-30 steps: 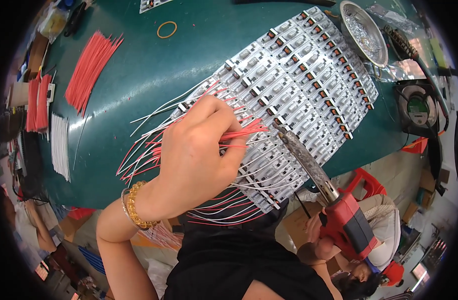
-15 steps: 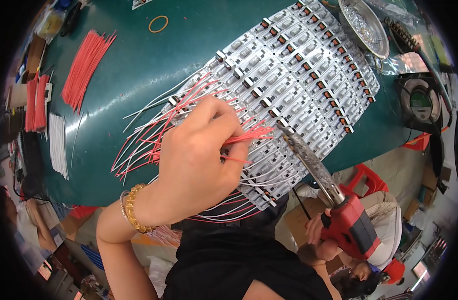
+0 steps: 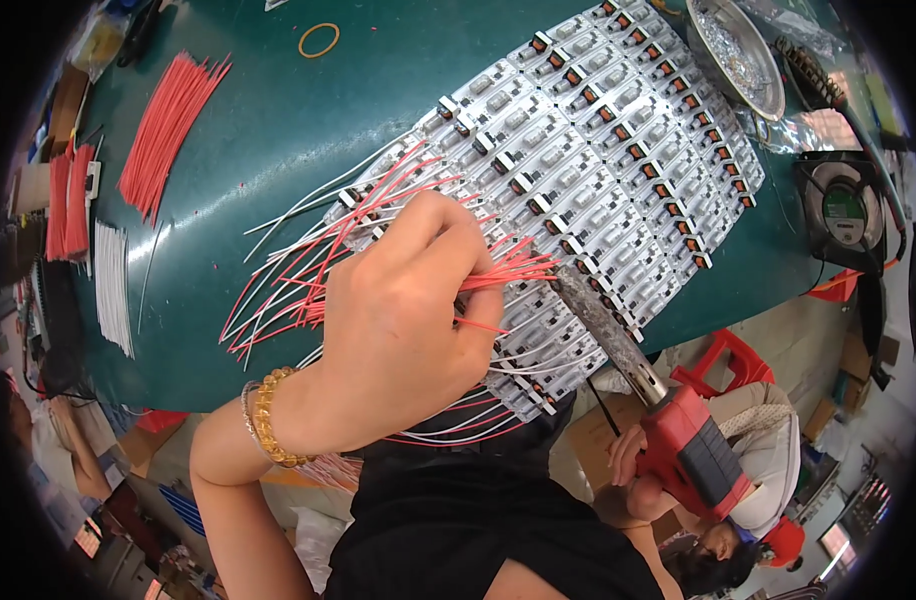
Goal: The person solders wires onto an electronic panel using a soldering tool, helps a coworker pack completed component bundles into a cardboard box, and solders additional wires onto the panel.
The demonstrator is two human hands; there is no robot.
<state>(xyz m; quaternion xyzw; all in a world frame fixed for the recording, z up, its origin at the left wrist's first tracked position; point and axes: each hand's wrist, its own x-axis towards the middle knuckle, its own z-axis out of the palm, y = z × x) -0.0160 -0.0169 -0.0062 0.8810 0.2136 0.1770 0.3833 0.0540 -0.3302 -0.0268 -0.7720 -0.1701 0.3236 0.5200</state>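
My left hand [image 3: 393, 315] is closed around a bundle of red wires [image 3: 518, 268], their free ends fanning out past the fingertips over a panel of small circuit boards [image 3: 598, 165]. In my right hand [image 3: 633, 478] is a red-and-black soldering gun [image 3: 693, 448]. Its dark, worn tip reaches up to the boards, close to the ends of the held wires. Whether the tip touches a board I cannot tell. White and red wires [image 3: 278, 290] stick out from the panel's left side, partly behind my left hand. More wires hang over the near table edge.
On the green tabletop [image 3: 268, 130] lie red wire bundles [image 3: 168, 135], a white wire bundle [image 3: 112, 290] and a rubber band [image 3: 319, 40]. A metal bowl [image 3: 730, 60] and a black fan-like device [image 3: 846, 205] are at right. Beyond the edge are a red stool [image 3: 728, 365] and another person [image 3: 773, 470].
The soldering gun has shifted slightly left, with its tip lower along the boards, nearer the held wires. My left hand keeps the red wires and has edged slightly right.
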